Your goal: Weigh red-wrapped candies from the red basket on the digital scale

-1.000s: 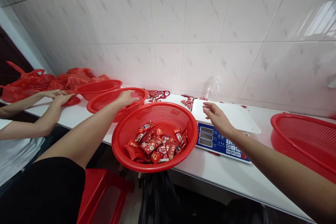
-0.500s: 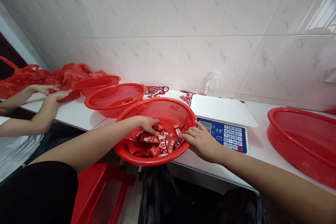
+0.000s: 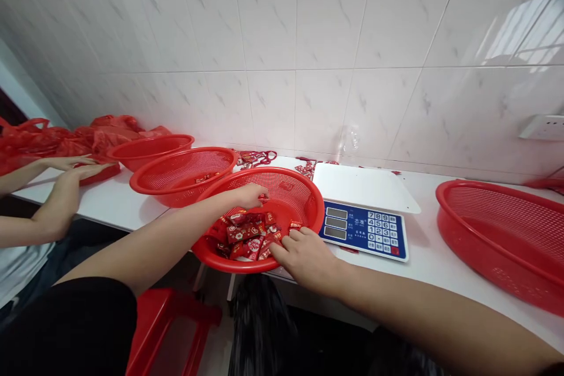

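Observation:
A red perforated basket (image 3: 291, 185) stands at the table's front edge, with many small red wrapped packets (image 3: 249, 232) heaped in its near left part. Over the basket's back left part, my left hand (image 3: 250, 195) has its fingers closed on a small red packet (image 3: 263, 198). My right hand (image 3: 304, 249) reaches over the near right rim, fingers curled down beside the heap. A red packet (image 3: 295, 225) shows just past its knuckles. What the right fingertips hold, if anything, is hidden.
A scale with a white plate (image 3: 363, 185) and blue keypad lies right of the basket. Farther right is a large red basket (image 3: 497, 258). Two more baskets (image 3: 183, 173) (image 3: 152, 150) and red bags (image 3: 101, 135) stand left, near another person's hands (image 3: 81, 167). A red stool (image 3: 154, 317) is below.
My left hand has risen off the heap with a packet. My right hand has moved left from the rim into the basket, its fingers now curled. The view has shifted slightly.

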`<action>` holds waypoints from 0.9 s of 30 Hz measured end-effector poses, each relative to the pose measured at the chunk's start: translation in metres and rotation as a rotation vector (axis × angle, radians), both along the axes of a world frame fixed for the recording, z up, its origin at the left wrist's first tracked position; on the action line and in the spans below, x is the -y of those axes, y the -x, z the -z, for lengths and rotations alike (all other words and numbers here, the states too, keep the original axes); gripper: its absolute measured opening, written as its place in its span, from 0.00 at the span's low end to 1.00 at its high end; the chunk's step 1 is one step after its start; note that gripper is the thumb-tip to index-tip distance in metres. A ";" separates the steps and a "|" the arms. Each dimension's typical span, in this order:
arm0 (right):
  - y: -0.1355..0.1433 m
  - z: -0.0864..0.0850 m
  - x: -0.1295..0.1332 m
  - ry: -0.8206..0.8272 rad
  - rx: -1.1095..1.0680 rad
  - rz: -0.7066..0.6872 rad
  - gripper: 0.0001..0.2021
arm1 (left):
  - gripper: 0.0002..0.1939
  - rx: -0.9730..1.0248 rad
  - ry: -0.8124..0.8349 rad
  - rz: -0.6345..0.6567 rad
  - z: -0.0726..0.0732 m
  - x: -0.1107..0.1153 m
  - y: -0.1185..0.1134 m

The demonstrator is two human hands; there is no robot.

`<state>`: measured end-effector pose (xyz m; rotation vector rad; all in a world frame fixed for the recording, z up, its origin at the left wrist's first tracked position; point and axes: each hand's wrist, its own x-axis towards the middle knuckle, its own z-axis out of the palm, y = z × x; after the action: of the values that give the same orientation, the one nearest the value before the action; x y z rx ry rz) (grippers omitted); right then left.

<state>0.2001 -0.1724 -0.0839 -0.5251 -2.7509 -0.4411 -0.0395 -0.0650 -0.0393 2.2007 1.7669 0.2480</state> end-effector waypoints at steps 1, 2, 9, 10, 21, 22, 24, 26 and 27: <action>0.008 -0.001 0.001 0.009 -0.008 -0.003 0.09 | 0.11 0.043 -0.053 -0.015 -0.003 -0.001 -0.002; 0.016 -0.002 0.002 0.019 -0.021 0.002 0.09 | 0.10 0.100 -0.094 -0.040 -0.007 -0.002 -0.006; 0.056 -0.005 -0.017 0.158 -0.134 -0.029 0.12 | 0.11 0.900 -0.014 -0.121 -0.035 0.013 -0.057; 0.053 -0.006 -0.021 0.190 -0.197 -0.068 0.13 | 0.11 1.024 0.028 -0.129 -0.038 0.017 -0.064; -0.018 -0.030 -0.085 0.286 -0.726 0.090 0.29 | 0.04 1.542 0.275 -0.219 -0.030 0.025 -0.134; -0.022 -0.028 -0.090 0.309 -0.711 0.080 0.27 | 0.04 1.559 0.302 -0.209 -0.028 0.023 -0.141; -0.032 -0.024 -0.096 0.314 -0.689 0.073 0.25 | 0.05 1.572 0.372 -0.169 -0.025 0.019 -0.150; -0.042 -0.020 -0.100 0.283 -0.680 0.089 0.25 | 0.05 1.516 0.437 -0.109 -0.023 0.015 -0.156; -0.046 -0.019 -0.102 0.261 -0.680 0.096 0.25 | 0.06 1.466 0.453 -0.070 -0.024 0.014 -0.156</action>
<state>0.2465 -0.0703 -0.0650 -0.7141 -2.1336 0.0811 0.1170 -0.0785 -0.0152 0.9990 0.8628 1.0119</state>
